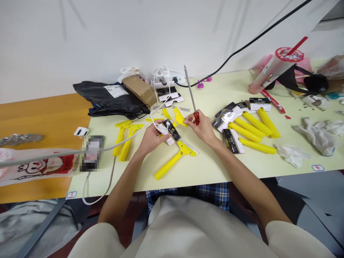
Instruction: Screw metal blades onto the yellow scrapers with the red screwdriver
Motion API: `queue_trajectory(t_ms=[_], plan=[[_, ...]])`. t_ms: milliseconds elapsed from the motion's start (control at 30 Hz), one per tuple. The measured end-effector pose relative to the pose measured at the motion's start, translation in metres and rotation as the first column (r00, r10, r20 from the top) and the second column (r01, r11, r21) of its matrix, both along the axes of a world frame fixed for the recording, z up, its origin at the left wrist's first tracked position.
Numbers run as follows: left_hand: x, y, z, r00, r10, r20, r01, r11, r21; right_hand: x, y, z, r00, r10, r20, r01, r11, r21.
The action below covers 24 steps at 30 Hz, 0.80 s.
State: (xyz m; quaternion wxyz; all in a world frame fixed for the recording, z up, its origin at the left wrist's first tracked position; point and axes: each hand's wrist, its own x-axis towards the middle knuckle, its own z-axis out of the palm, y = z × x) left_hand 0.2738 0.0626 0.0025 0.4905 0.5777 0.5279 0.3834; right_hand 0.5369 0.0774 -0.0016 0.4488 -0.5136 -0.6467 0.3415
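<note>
Over the middle of the table, my left hand (152, 138) is closed on a black-and-white packaging card (172, 130). A yellow scraper head (178, 116) shows just beyond the card; whether the two are joined is hidden. My right hand (202, 125) grips the red handle of a screwdriver (190, 89), whose shaft points up and away. Its thumb and fingertips meet at the right edge of that scraper head. Below both hands lies a yellow scraper (172, 163) with its blade facing right. More yellow scrapers (126, 139) lie left of my left hand.
Right of my hands, several yellow handles (255, 123) carry packaging cards. A black plastic parcel (107, 98), a cardboard box (139, 89) and a power strip (169, 77) stand behind. A white cable (115, 145) crosses the left side. A tall cup (276, 70) and crumpled tissue (292, 154) are at right.
</note>
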Motion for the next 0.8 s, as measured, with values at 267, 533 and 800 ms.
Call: queue_trajectory(t_ms=[267,533,800], plan=[[0.002,-0.003,-0.006,0.997,0.006,0.071,-0.003,0.999,-0.042,-0.004,0.002,-0.009,0.994,-0.039,-0.099,0.036,0.999,-0.027],[0.004,-0.004,-0.005,0.984,-0.039,0.171,0.037,0.999,0.014,0.001,0.002,0.002,0.900,-0.083,-0.428,-0.067,0.944,-0.323],[0.024,-0.002,0.014,0.978,-0.009,0.207,0.015,0.999,-0.028,0.001,0.004,0.028,0.894,0.027,-0.447,-0.163,0.949,-0.269]])
